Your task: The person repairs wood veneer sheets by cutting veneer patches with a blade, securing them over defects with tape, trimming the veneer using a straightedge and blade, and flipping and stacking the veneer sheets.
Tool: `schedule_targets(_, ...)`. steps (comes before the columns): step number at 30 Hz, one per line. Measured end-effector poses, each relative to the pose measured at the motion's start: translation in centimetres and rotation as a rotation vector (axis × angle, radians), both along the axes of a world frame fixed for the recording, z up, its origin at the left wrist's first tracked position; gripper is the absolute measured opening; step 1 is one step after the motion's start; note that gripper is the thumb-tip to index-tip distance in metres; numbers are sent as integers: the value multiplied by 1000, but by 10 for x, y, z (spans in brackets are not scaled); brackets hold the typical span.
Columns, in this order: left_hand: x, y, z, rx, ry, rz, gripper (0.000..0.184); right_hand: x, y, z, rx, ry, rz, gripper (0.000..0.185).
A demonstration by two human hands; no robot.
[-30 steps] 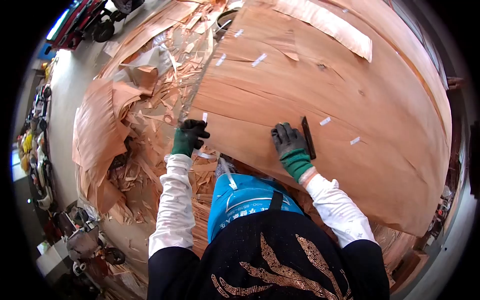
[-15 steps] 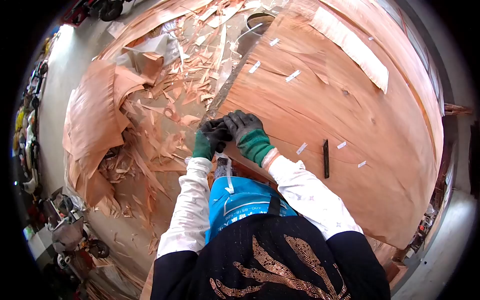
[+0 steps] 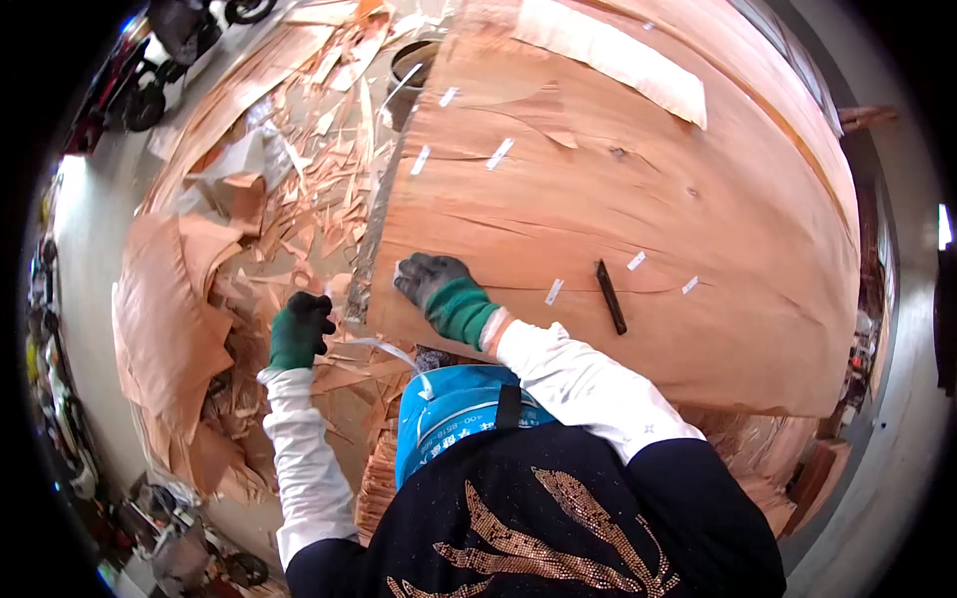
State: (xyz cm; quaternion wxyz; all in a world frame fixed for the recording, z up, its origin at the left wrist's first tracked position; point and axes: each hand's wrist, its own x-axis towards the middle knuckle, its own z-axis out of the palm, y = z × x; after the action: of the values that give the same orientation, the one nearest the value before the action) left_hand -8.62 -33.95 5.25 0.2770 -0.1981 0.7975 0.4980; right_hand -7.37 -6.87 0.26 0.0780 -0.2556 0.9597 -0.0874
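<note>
Laid with a smooth, pale grey-tan floor (image 3: pixel 100 204), washed nearly white by glare toward the upper left; littered beside that with torn, thin wood scraps (image 3: pixel 329 145) and whitish sheeting (image 3: pixel 244 159); crowded at the upper left with wheeled vehicles (image 3: pixel 145 105), dark and partly cut off; lined down the left edge with a jumble of small objects (image 3: pixel 45 299), too blurred to tell apart; occupied at the lower left by another wheeled machine (image 3: pixel 181 553); bordered along the right by a curving grey strip (image 3: pixel 905 309), unclear whether wall or floor; broken at the far right by a bright patch (image 3: pixel 945 227).
</note>
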Motion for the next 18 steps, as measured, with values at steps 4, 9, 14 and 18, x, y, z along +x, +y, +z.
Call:
schedule_targets(4, 7, 32, 4, 369, -64, -32, 18, -35, 102, 25, -558, -268, -532, 23)
schedule_targets(9, 8, 151, 9, 456, -118, -90, 24, -65, 228, -3, -537, 131, -923, 35)
schedule_targets(14, -22, 243, -9, 610, -80, 14, 30, -29, 194, 16, -602, 253, -673, 44)
schedule_targets(18, -28, 262, -41, 497, -95, 110, 34, -13, 160, 49, -358, -24, -539, 62)
